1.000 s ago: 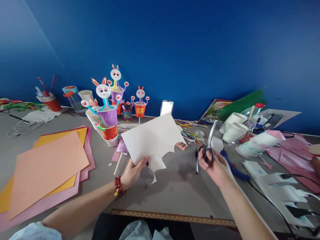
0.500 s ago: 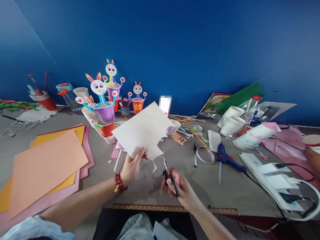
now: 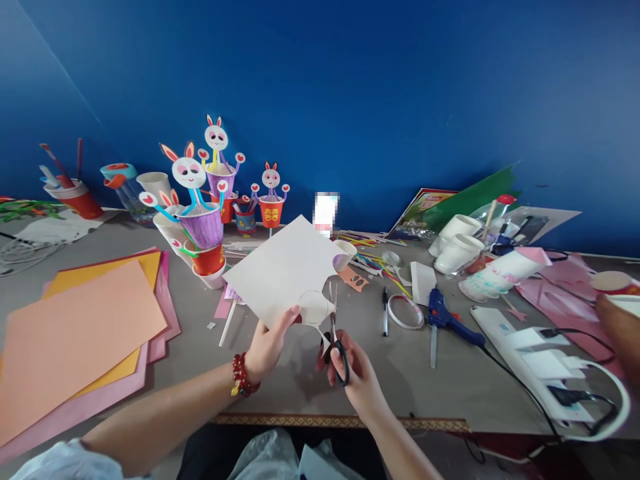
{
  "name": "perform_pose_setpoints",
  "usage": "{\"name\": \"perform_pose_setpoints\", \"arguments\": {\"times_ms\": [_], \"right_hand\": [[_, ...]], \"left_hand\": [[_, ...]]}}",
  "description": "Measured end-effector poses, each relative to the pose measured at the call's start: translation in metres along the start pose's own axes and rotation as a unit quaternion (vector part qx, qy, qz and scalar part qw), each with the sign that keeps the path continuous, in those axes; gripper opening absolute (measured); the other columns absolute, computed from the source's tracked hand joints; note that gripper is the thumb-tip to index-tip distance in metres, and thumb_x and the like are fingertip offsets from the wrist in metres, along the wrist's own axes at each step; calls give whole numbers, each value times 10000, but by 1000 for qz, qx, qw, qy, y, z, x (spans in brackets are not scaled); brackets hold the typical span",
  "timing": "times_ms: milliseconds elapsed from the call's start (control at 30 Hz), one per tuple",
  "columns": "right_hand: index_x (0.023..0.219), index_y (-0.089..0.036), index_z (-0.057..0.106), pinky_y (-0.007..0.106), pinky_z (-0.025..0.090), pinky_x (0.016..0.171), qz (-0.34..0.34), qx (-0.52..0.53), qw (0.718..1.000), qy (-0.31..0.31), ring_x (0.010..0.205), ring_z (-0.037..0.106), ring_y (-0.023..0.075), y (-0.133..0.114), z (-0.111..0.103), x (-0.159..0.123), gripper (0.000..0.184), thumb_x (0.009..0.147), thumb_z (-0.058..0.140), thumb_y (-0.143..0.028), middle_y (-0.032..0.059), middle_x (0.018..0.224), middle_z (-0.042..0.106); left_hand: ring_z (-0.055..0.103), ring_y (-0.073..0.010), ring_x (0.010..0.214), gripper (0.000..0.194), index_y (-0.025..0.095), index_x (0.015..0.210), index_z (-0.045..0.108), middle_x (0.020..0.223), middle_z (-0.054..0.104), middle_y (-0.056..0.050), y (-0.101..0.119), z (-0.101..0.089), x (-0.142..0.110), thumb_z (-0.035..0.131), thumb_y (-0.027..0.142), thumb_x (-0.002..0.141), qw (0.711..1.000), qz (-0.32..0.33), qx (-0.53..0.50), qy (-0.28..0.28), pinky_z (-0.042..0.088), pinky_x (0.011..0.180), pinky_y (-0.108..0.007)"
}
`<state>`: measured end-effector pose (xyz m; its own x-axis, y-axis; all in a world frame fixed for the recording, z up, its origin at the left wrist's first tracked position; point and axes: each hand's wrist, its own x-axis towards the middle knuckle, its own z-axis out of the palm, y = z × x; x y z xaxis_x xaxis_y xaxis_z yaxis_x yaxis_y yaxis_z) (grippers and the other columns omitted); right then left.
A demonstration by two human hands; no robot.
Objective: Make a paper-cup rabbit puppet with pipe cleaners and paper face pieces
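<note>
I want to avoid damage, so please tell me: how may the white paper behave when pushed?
The paper is probably fairly stiff: it looks nearly flat, though the left hand grips it near one edge. The narrow strip hanging from it might bend or tear easily.

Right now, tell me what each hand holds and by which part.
The left hand grips the white paper by its near edge, beside a drawn circle; the right hand holds the scissors by the handles.

Peach, yellow and pink sheets [image 3: 85, 333] lie stacked at the left of the tabletop [image 3: 410, 393]; paper-cup rabbits [image 3: 203, 227] stand beyond, before a blue wall [image 3: 350, 100]; at right, a blue glue gun [image 3: 453, 321] lies between a tape roll [image 3: 406, 326] and a white power strip [image 3: 525, 370]
</note>
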<state>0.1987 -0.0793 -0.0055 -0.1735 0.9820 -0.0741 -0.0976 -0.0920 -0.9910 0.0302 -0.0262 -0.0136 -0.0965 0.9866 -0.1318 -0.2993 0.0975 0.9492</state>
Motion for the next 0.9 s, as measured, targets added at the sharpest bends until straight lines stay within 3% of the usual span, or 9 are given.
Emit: {"name": "perform_pose_setpoints", "arguments": {"times_ms": [100,367,600,767,900], "right_hand": [[867,-203,515,234,346,491,-2,1,1000,-17,511,452,104,2,-1,-4,413,870,583,-611,-6,671,571],[828,-197,510,215,336,467,-16,10,1000,-3,493,414,81,12,5,-3,417,856,618,-599,-23,648,546],[830,-200,510,193,316,435,-19,39,999,24,463,388,64,22,10,-2,403,845,646,-578,-50,614,483],[818,-196,510,191,330,440,-15,34,999,24,465,412,65,19,10,-1,410,847,639,-584,-43,610,505],[815,-194,508,196,335,438,-6,38,999,21,458,406,64,15,12,-2,430,830,649,-600,-38,607,524]], "left_hand": [[672,-257,858,242,233,755,709,842,738,-55,4,3,-3,680,471,786,999,21,37,-7,514,810,-329],[689,-255,952,273,208,858,700,939,754,-83,14,8,-13,586,456,833,993,42,108,-3,545,827,-315],[713,-218,790,295,230,795,646,799,748,-72,11,10,-17,508,479,874,987,70,142,-19,571,782,-291],[713,-225,753,256,234,760,649,764,742,-68,10,10,-17,546,445,863,988,76,137,-8,572,706,-287],[719,-246,839,228,214,848,689,863,759,-89,10,9,-17,580,415,847,990,83,113,-8,578,772,-313]]}}
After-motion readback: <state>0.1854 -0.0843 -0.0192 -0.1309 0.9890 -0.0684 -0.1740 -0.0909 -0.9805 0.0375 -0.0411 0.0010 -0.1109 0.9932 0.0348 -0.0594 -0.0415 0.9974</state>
